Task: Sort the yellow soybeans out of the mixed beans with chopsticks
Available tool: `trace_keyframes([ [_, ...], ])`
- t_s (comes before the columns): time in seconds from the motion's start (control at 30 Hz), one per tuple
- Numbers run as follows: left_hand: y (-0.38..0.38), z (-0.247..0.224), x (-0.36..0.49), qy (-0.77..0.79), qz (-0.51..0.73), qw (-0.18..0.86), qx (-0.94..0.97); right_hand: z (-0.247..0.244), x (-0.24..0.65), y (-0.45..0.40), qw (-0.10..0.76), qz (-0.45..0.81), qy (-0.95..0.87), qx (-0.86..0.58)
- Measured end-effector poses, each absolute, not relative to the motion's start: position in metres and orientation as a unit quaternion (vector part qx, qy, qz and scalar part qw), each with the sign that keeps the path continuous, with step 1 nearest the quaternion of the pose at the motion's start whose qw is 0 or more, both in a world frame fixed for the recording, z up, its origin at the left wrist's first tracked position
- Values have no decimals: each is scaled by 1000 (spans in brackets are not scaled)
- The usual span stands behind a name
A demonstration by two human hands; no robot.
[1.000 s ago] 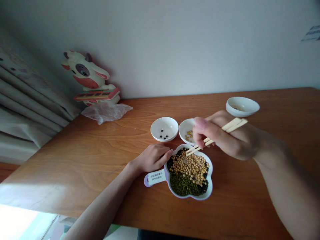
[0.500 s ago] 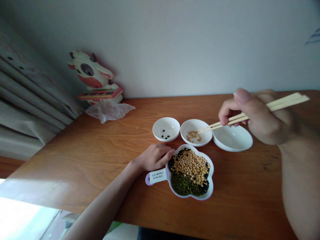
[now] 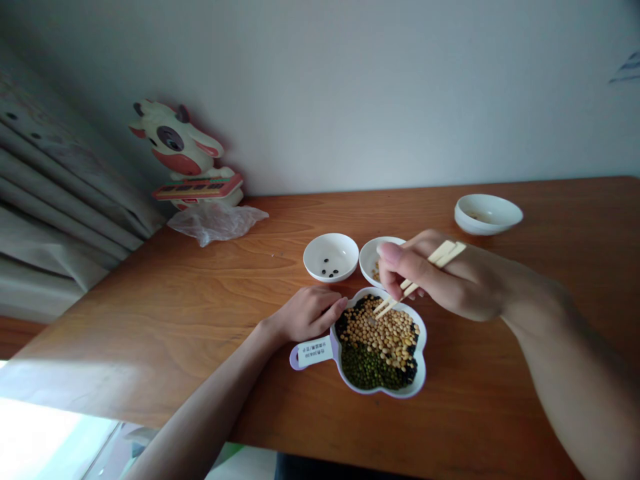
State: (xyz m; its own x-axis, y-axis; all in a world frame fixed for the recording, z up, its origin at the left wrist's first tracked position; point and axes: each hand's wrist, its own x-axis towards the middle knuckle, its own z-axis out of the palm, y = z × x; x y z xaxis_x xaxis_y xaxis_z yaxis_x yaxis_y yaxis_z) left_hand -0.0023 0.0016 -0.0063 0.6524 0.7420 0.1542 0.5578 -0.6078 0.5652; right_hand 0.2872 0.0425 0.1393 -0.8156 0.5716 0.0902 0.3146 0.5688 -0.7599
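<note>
While our right hand (image 3: pixel 440 277) holds the chopsticks (image 3: pixel 417 280) over the beans (image 3: pixel 390 330), we rest our left hand (image 3: pixel 313 313), loosely curled, against the dish (image 3: pixel 421 360) beside it

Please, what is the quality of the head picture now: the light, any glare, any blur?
Head view: dim overall; white glare at lower left, a paler sheen on the table there; right forearm soft, dish label too small to read surely.

Bare brown wooden tabletop (image 3: pixel 195 300) lies open left of the small round white bowl (image 3: pixel 331 257); the crumpled clear plastic bag (image 3: pixel 217 223) blocks behind.
</note>
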Motion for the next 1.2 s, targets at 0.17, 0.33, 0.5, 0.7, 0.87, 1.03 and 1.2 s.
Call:
trace_keyframes([
  [0.17,2,-8,-3,369,190,238,878,137,281,41,152,363,-885,-246],
  [0.33,2,-8,-3,365,194,235,880,136,279,41,143,361,-888,-245],
  [0.5,2,-9,-3,364,193,233,881,133,276,42,137,351,-891,-254],
  [0.7,2,-10,-3,366,196,228,880,132,275,41,149,355,-890,-243],
  [0.87,2,-9,-3,368,193,227,881,132,275,40,136,359,-888,-254],
  [1.03,1,-7,-3,369,193,233,879,130,272,41,140,349,-893,-248],
  [1.2,1,-3,-1,367,190,243,877,129,271,42,156,347,-895,-233],
])
